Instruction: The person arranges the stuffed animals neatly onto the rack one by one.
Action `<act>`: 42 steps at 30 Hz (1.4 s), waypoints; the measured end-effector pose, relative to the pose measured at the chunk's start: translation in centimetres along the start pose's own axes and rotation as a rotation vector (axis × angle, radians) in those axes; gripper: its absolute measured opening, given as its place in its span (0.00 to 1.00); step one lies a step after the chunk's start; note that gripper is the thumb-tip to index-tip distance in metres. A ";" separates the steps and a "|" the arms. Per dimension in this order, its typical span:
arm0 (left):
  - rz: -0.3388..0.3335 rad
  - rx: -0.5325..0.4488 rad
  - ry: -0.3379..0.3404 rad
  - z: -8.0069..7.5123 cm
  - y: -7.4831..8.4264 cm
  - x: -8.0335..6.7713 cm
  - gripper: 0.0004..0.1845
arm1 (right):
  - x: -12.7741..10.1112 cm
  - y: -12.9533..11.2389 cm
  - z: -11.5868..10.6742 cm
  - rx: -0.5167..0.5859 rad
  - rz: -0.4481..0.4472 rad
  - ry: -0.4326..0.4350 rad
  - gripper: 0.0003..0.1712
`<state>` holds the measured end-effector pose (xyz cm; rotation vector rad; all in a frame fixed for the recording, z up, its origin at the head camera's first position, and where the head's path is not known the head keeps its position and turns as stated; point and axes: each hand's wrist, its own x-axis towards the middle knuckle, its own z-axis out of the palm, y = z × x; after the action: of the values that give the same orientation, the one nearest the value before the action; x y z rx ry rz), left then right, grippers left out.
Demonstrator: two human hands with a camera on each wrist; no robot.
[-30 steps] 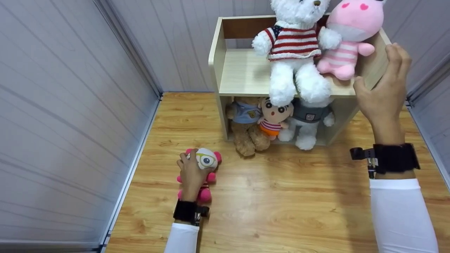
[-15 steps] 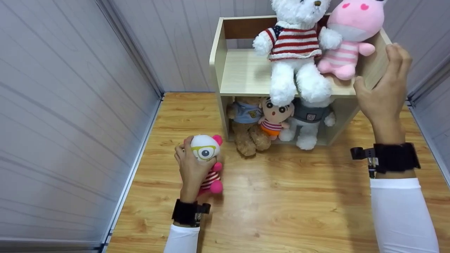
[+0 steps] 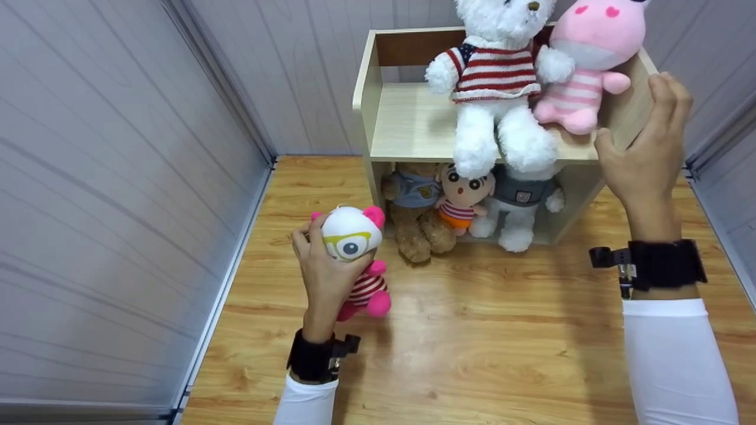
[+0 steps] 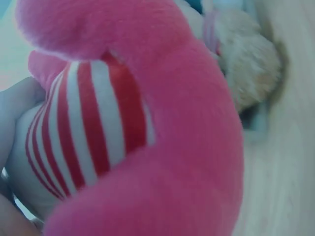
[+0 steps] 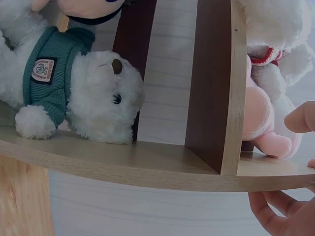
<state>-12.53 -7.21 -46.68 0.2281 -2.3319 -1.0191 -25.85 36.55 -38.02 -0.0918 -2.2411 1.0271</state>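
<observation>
My left hand (image 3: 331, 271) grips a plush panda toy (image 3: 352, 233) by its head, with the toy lifted off the floor. It has a white head, pink ears, yellow glasses and a striped red-and-white body. The left wrist view is mostly filled by its pink limbs and striped body (image 4: 88, 123). On the right, my right hand (image 3: 647, 147) holds the side panel of a small wooden shelf (image 3: 407, 121). In the right wrist view, the thumb (image 5: 302, 118) lies inside that panel and other fingers (image 5: 275, 211) curl on its outer side.
On the upper shelf sit a white bear (image 3: 496, 74) in a striped sweater and a pink plush (image 3: 596, 35). Below are a brown bear (image 3: 413, 230), a boy doll (image 3: 463, 189) and a white bear in a grey-green shirt (image 3: 520, 198). Wooden floor (image 3: 472, 342) lies in front; panelled walls (image 3: 118, 177) surround it.
My left hand has lifted the panda toy from the floor and brought it up and slightly right, nearer the shelf. My right hand stays in the same place.
</observation>
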 end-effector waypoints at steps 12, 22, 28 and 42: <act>0.135 -0.162 0.129 -1.6 5.1 1.0 0.47 | -0.1 -0.5 0.0 0.000 0.019 -0.002 0.45; 0.296 -0.290 0.300 -2.3 9.1 2.9 0.46 | -0.1 -0.7 -0.1 -0.008 0.027 0.004 0.44; 0.400 -0.276 0.417 -1.9 11.2 4.8 0.50 | -0.2 -0.8 -0.1 -0.021 0.041 0.003 0.44; 0.563 -0.260 0.506 0.0 15.0 8.9 0.53 | -0.1 -0.4 0.2 -0.003 0.018 0.013 0.44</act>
<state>-18.77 -0.14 -32.03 -0.2395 -1.6447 -0.8396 -25.80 36.09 -37.84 -0.1203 -2.2338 1.0297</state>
